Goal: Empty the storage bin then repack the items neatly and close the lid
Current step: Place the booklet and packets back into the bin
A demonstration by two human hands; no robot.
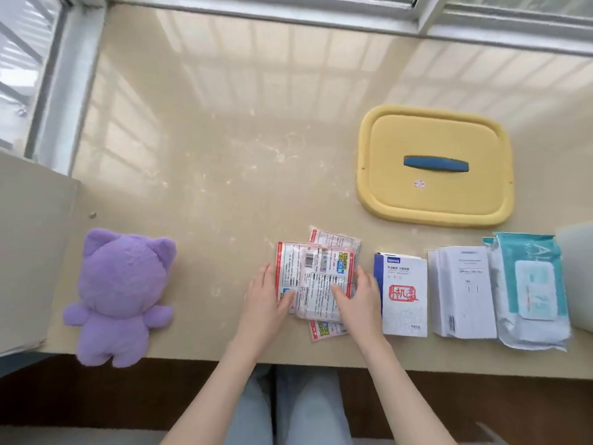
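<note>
Pressing on the loose pile of red-edged packets [316,277], which lies below and left of the yellow lid [433,194], the left hand [266,300] and right hand [356,297] rest with straight fingers, gripping nothing. The lid lies flat on the table [208,155]. Just below the lid are a white box [406,293], a white stack [463,293] and a wipes pack [529,290]; far left of it, a purple plush [122,293]. The emptying seems finished, the repacking not yet begun. Next, I judge, the packets must be squared and lifted together; the bin itself I cannot surely see.
</note>
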